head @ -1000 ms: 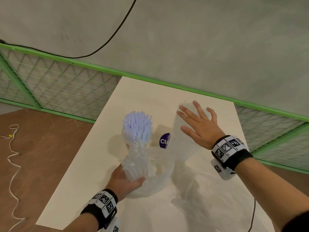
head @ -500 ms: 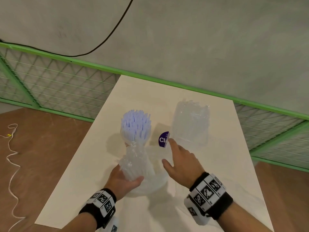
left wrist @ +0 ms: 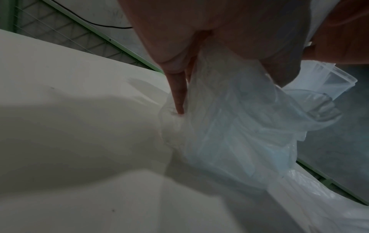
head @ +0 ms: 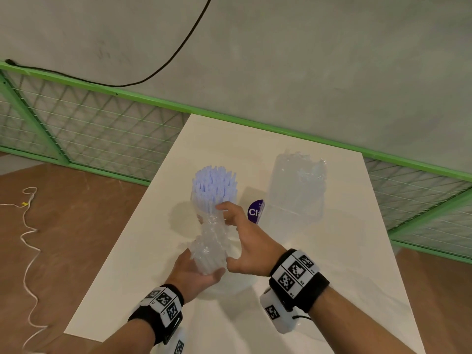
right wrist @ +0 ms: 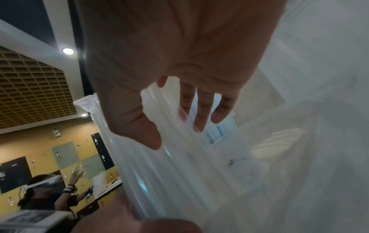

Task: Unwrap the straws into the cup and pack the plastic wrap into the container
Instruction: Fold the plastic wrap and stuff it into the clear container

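A clear cup (head: 204, 213) stands mid-table, packed with upright pale straws (head: 214, 183). Just in front of it my left hand (head: 198, 273) grips the lower end of a bundle of straws in crinkled plastic wrap (head: 212, 246), held nearly upright; the left wrist view shows that hand (left wrist: 199, 31) wrapped round the bundle (left wrist: 229, 126). My right hand (head: 246, 241) spans the bundle from the right, fingers near its top and thumb near its bottom. In the right wrist view the right hand's fingers (right wrist: 201, 113) are nearly straight along the bundle (right wrist: 169, 173). A clear container (head: 297, 190) holding crumpled wrap stands at the right.
A purple label (head: 255, 212) lies between cup and container. Loose clear plastic (left wrist: 319, 205) lies on the white table (head: 332, 277) under my hands. A green mesh railing (head: 153, 100) runs behind the table. A white cord (head: 28, 238) trails on the floor at left. Another person (right wrist: 46, 189) stands far off.
My right hand has left the container, swung back left and come up against the wrapped bundle. The left hand has kept hold of the bundle, raised slightly.
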Demonstrator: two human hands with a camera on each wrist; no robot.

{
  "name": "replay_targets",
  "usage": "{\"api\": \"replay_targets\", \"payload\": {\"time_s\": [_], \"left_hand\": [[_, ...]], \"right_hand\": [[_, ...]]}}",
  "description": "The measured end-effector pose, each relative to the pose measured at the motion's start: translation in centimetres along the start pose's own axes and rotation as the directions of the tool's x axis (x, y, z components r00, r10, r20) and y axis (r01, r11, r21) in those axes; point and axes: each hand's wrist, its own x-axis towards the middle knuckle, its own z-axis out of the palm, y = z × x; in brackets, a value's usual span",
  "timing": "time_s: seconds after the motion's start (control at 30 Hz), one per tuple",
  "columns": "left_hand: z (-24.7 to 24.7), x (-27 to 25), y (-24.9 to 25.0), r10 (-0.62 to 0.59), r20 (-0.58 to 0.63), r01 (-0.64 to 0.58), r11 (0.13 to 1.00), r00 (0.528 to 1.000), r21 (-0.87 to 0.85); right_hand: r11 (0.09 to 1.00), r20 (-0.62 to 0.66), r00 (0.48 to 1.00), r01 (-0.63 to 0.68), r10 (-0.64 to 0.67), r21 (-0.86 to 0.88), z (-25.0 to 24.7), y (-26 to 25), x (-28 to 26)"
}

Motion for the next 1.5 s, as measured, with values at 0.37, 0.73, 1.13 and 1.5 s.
{"api": "replay_targets", "payload": {"time_s": [0.37, 0.73, 1.13, 1.5], "left_hand": [[-0.4, -0.6, 0.8, -0.002, 0.03, -0.001, 0.995, 1.0, 0.102], [-0.7, -0.7, 0.3, -0.04, -0.009, 0.04, 0.998, 0.999, 0.051], [-0.6, -0.8, 1.0, 0.026, -0.052, -0.026, 1.0, 0.998, -0.002], [-1.0, -0.2, 0.7, -0.016, -0.062, 0.016, 1.0, 0.998, -0.006]], "right_hand": [[0.998, 0.087, 0.994, -0.068, 0.068, -0.004, 0.7, 0.2, 0.5], [0.986, -0.052, 0.996, -0.063, 0.072, 0.154, 0.1, 0.7, 0.6], [0.953, -0.407, 0.91, 0.051, 0.079, 0.299, 1.5, 0.7, -0.2], [0.996, -0.013, 0.999, 0.053, -0.052, 0.069, -1.6, 1.8, -4.2]]}}
